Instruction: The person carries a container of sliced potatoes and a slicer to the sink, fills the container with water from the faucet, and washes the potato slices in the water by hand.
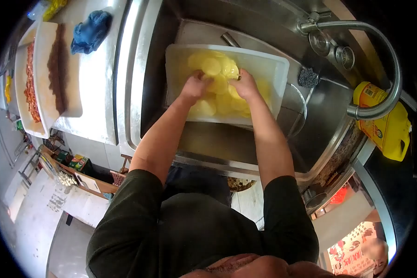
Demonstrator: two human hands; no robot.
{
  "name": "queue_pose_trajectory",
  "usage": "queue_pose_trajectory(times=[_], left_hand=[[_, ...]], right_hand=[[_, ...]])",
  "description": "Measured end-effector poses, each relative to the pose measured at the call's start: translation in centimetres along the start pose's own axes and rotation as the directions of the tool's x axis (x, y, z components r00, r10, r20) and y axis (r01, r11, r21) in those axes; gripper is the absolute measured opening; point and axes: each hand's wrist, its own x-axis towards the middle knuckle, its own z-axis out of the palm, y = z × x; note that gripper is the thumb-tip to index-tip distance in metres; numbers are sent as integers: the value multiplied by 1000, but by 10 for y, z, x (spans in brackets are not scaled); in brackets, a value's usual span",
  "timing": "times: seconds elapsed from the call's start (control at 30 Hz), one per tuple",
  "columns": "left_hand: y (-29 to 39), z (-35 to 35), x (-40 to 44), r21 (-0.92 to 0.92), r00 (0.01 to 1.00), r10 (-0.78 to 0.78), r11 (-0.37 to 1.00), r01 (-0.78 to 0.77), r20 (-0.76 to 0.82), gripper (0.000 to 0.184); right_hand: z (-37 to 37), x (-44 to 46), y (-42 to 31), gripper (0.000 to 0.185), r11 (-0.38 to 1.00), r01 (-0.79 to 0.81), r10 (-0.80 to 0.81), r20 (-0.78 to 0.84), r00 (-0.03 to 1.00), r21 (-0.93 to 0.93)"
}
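A white rectangular tub (282, 83) stands in the steel sink, holding cloudy water and many thin, round, yellow potato slices (211, 66). My left hand (197, 87) dips in from the left, its fingers curled against some slices and partly hidden by them. Opposite it, my right hand (244, 85) grips slices at its fingertips. Between the two hands a few wet slices shine near the water's surface, while others lie below it.
A curved steel faucet (394, 60) arches over the sink's right side, beside a yellow jug (384, 123). A dark scouring pad (308, 78) lies in the sink. On the left counter are a blue cloth (91, 32) and a white tray (44, 92) with reddish food.
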Motion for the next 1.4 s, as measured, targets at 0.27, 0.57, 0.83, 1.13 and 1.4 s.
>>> queue_pose_trajectory(times=[0.27,0.57,0.83,1.13,1.4], left_hand=[[15,-18,-4,359,999,-26,932,40,-45,46],[-7,-30,11,789,890,436,591,-168,-137,59],[-19,-19,43,113,999,25,993,-22,-26,72],[-1,-27,15,250,997,-60,967,46,47,64],[0,-30,-19,665,999,-20,745,45,-45,90]], right_hand=[[-7,-29,-4,27,977,90,-100,-44,994,-193],[-16,-23,-3,72,853,-234,-57,-527,848,-467],[2,-10,-4,75,988,-150,149,-17,989,-45],[-28,-53,-17,42,963,37,4,-151,989,266],[-31,-105,16,85,808,-308,212,-240,947,-501]])
